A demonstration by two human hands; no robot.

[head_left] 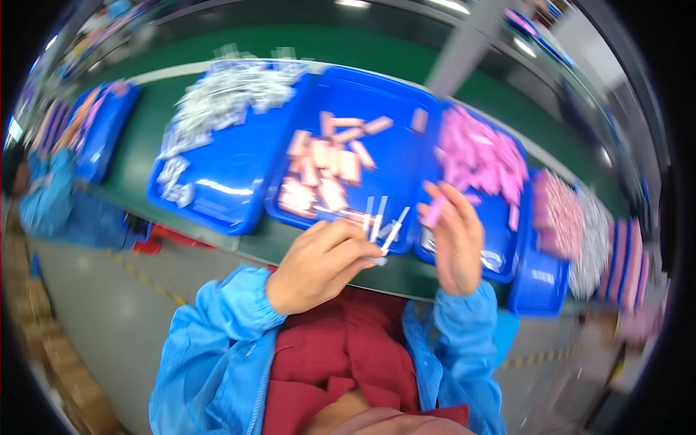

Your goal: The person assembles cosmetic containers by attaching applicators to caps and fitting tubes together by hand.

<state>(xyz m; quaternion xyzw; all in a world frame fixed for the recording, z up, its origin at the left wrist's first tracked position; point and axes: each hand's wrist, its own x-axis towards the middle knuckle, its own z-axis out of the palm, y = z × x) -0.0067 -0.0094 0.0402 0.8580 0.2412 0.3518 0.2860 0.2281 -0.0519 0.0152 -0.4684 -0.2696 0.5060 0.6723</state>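
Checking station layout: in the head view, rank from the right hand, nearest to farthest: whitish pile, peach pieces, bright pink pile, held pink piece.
1. Pink piece: at the fingertips of the right hand.
2. Bright pink pile: just beyond that hand.
3. Peach pieces: off to its left.
4. Whitish pile: farther left, past the peach pieces.

Place: factory assembly floor
Bench [138, 159]: long, green, running left to right
Blue trays [243, 156]: in a row, holding loose small parts [482, 152]
Left: another worker [47, 206] in blue
Floor [130, 315]: yellow marking tape [148, 276], brown boxes [72, 373] near left
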